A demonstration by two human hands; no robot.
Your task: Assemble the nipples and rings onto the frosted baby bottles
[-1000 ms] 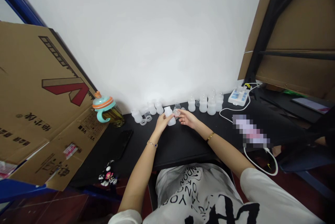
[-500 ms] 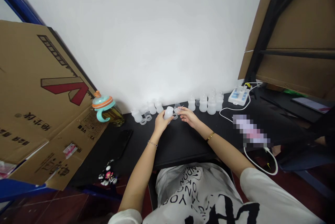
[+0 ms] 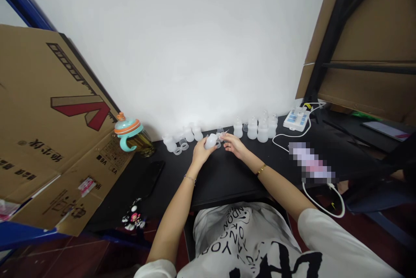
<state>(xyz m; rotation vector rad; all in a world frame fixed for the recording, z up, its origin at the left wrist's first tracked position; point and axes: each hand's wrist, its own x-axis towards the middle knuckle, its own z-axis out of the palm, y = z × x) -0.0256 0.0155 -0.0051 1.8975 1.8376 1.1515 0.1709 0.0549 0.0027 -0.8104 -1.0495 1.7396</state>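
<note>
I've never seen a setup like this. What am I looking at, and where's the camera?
There's no machine here: these are a person's own bare hands. The camera is worn on their head, looking forward and down. The left hand holds a white bottle; the right hand pinches a small clear piece, too small to make out fully. On the black table stand more bottles to either side, with clear rings at the left. Farther out are a drinking jug and a white power strip.
</note>
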